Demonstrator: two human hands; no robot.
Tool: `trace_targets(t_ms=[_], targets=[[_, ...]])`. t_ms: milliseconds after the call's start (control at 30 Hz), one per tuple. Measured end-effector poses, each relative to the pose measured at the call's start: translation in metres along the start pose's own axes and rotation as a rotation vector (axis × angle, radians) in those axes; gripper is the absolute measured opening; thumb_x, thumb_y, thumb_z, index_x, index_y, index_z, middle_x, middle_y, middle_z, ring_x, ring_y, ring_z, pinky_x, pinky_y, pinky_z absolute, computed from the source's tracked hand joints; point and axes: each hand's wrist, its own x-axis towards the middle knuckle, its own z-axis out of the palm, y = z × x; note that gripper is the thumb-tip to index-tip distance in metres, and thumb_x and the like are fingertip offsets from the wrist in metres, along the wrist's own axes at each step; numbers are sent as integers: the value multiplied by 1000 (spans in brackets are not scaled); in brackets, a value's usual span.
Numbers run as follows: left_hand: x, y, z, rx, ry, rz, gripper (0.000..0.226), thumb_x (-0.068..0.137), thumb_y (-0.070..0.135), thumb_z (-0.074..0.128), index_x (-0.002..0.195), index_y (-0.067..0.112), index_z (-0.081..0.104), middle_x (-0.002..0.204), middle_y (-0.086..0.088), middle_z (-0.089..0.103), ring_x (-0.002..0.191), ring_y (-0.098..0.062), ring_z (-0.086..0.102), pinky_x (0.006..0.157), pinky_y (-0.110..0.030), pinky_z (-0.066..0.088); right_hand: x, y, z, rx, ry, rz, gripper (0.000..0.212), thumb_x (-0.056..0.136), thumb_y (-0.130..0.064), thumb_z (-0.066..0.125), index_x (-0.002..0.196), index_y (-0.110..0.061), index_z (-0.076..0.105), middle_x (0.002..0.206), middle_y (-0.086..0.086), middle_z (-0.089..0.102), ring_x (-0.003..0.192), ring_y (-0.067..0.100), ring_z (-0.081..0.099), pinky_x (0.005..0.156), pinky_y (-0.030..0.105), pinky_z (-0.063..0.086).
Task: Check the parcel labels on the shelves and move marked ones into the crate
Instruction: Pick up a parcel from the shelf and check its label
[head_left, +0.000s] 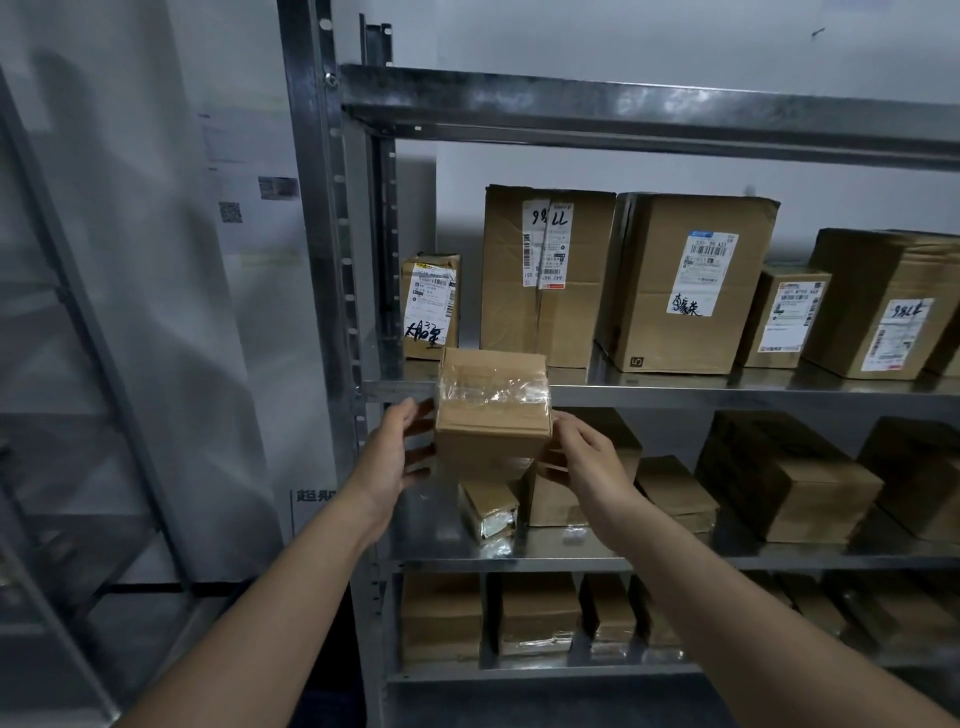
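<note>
Dim, cool, flat light overall. The back wall (623, 41) is brightest, pale grey. Shadow deepens on the lower shelves (571, 564); bottom parcels (540, 613) murky, soft. Glare on the clear tape (493, 389) of the held parcel (493, 441). Wide-angle bowing: upright (322, 260) and top beam (649, 111) lean at edges. Left-side posters (228, 208) hazy, unreadable.

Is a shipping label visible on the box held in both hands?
No, the visible faces of the box show only cardboard and clear tape.

Parcel storeroom: labelled cartons (691, 283) on steel shelving (649, 111).
</note>
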Motion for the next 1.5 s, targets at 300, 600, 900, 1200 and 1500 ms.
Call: trace_targets(t_ms=[300,600,900,1200,1500], targets=[[14,4,-3,46,30,24,52,108,57,35,123,21,69,115,-9,77,115,-29,67,112,-54,45,12,-4,-2,-2,-32,-34,30,113,-26,46,130,-27,70,120,4,75,118,25,68,109,46,54],[30,4,-3,-16,32,40,43,109,50,42,107,12,61,118,-15,75,115,-35,67,107,-53,49,26,0,-4,22,-10,-39,24,112,-30,49,117,-20,71,117,2,75,117,27,68,106,49,56],[39,3,-4,-117,15,32,34,108,38,51,94,8,57,116,-16,77,108,-39,75,103,-53,56,36,4,-2,21,-9,-64,20,109,-29,56,125,-23,66,114,1,76,107,19,73,88,33,60],[50,-16,-6,-173,33,15,31,105,34,57,111,4,61,114,-21,76,112,-34,73,106,-47,55,41,13,-6,-31,-69,-85,35,109,-13,52,133,-35,65,123,-8,76,114,10,72,83,29,60],[44,-38,-3,-17,72,-59,41,100,48,57,127,19,69,125,-7,73,121,-25,67,107,-52,52,51,51,-12,-31,-67,20,31,110,-10,50,129,-24,69,107,9,75,93,19,71,86,32,60]])
